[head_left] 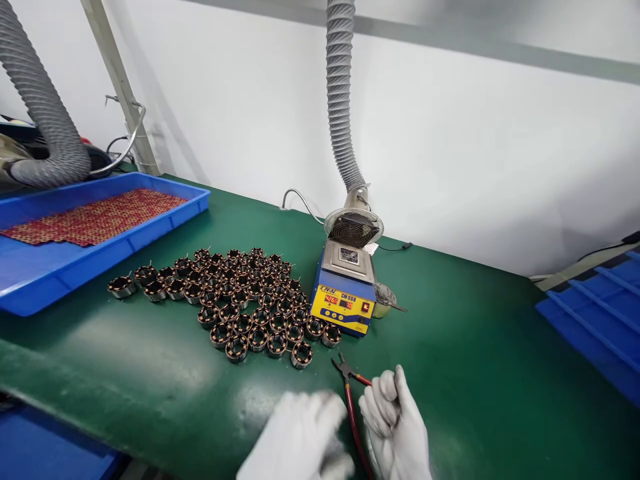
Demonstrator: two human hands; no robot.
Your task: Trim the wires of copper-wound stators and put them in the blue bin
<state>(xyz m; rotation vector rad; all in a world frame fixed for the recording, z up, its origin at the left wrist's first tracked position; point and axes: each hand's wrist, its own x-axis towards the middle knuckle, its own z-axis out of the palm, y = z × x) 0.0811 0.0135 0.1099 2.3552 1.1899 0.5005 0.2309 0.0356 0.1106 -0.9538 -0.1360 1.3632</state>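
My left hand point(300, 433), in a white glove, is at the bottom centre and smeared by motion. Its finger positions and contents cannot be made out. To its right, my gloved right hand point(395, 427) is closed, fingers curled in and thumb pointing up; whatever it may hold is hidden. Between the hands are red-handled cutting pliers point(350, 403), jaws spread and pointing away from me. One handle passes behind my right hand. Beyond them stand many ring-shaped motor stators point(257, 339) with copper windings, clustered on the green tabletop.
A yellow-and-blue solder pot point(343, 307) with a lit display stands beside the stators, under a grey extraction hose point(340, 100). At left, a blue tray point(185, 217) carries red-and-tan pieces point(110, 217). Blue ribbed plastic point(595, 320) is at the right edge.
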